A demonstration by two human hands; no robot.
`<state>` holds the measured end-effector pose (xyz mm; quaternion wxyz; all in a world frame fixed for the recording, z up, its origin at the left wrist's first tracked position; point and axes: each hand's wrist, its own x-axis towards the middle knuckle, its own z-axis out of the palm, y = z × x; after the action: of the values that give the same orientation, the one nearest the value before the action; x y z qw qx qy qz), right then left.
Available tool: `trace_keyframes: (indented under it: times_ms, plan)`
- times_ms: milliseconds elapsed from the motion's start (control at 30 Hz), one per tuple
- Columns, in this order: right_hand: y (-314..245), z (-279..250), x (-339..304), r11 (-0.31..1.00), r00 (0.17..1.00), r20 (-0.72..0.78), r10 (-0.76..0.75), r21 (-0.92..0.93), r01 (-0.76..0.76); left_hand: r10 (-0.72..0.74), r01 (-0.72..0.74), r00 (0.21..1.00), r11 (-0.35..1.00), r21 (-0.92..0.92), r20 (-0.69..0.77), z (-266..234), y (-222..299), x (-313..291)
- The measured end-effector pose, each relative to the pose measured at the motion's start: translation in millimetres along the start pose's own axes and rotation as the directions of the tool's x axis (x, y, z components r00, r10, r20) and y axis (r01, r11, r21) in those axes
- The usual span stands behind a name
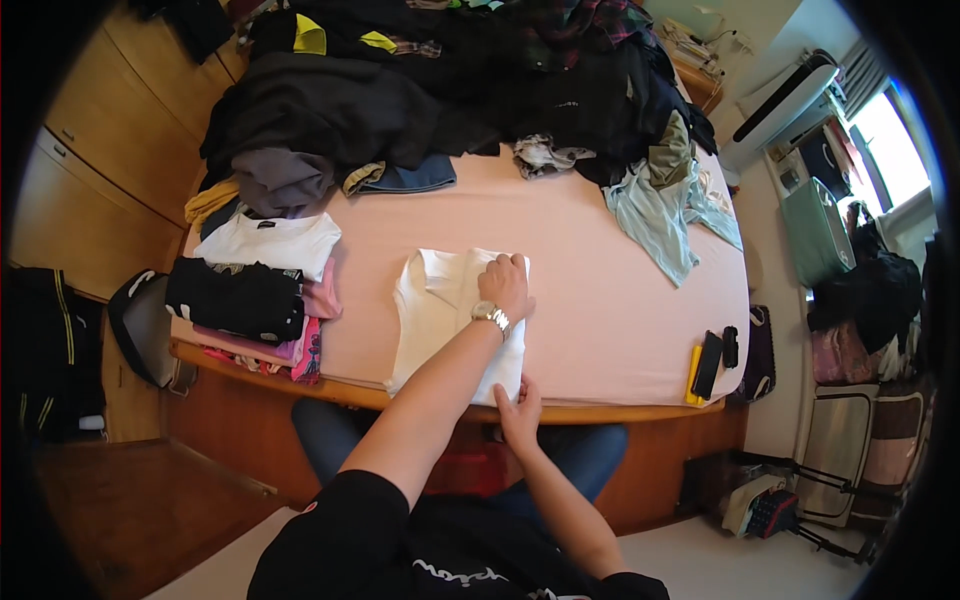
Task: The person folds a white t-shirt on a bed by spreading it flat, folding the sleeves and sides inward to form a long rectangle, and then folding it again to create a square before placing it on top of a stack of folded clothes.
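A white top, partly folded, lies flat at the front of the bed. My left arm, with a metal wristwatch, stretches across it. My left hand is closed on the fabric near the far right corner, its fingers curled. At the near right corner, my right hand grips the hem by the bed's edge, the thumb on the side and the other fingers partly hidden.
Left of the top stands a stack of folded clothes. A dark heap of clothes covers the far side of the bed. A pale blue garment lies at right. Near the right corner are a black phone-like object and a yellow item.
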<state>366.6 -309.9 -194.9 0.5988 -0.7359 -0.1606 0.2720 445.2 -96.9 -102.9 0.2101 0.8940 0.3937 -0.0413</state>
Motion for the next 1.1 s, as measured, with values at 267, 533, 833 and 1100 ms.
trace_keyframes:
  times_ms: [267,533,833,1100]
  plan:
    - [-77,-2,11,0.810,0.978,-0.025,-0.206,-0.566,0.156,-0.008,-0.004,0.999,0.967,-0.255,-0.042,2,-56,29]
    - [-97,39,-28,0.356,0.677,0.480,-0.557,-0.598,0.718,-0.209,0.122,0.976,0.270,-0.955,0.065,-20,-202,-40]
    - [-31,64,-47,0.787,0.927,0.155,-0.343,-0.491,0.373,0.033,-0.248,0.822,0.920,-0.305,-0.568,-23,-225,-15]
    - [-27,69,-34,0.920,0.890,0.295,0.348,0.075,-0.385,0.291,-0.207,0.879,0.946,-0.248,0.377,-63,-186,27]
